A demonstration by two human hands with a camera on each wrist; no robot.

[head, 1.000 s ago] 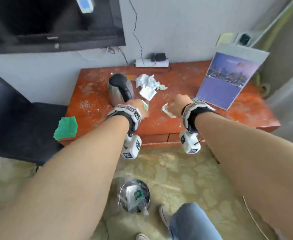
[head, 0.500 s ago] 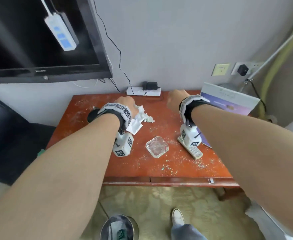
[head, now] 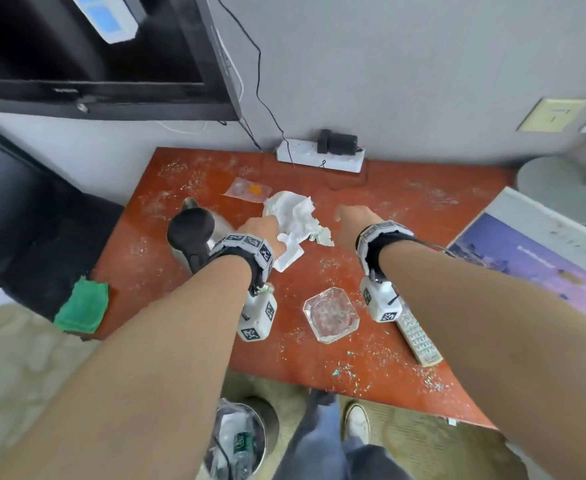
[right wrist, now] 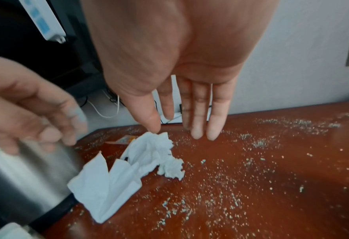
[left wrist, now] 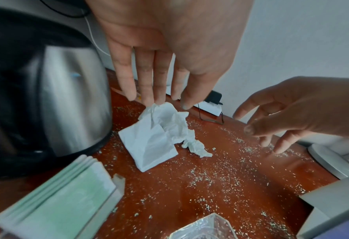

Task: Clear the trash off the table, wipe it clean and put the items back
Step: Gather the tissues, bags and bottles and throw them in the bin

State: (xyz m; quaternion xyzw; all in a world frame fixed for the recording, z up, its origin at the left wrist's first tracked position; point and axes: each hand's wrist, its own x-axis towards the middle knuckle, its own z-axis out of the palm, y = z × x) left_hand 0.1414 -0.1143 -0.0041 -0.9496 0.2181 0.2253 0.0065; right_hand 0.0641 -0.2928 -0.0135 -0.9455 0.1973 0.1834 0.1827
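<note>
From the head view, the crumpled tissue (head: 293, 220) lies on the crumb-strewn red surface (head: 371, 341) just right of the kettle (head: 194, 237), with the left hand (head: 263, 233) at its near-left edge and the right hand (head: 352, 225) just beside it.

Left wrist view: the grip is open — straight fingertips (left wrist: 149, 98) over the tissue's far end, holding nothing.

Right wrist view: fingers (right wrist: 196, 129) straight, empty, the tissue below and left of them. It looks light, soft and easily squashed — best bunched at its crumpled middle.
</note>
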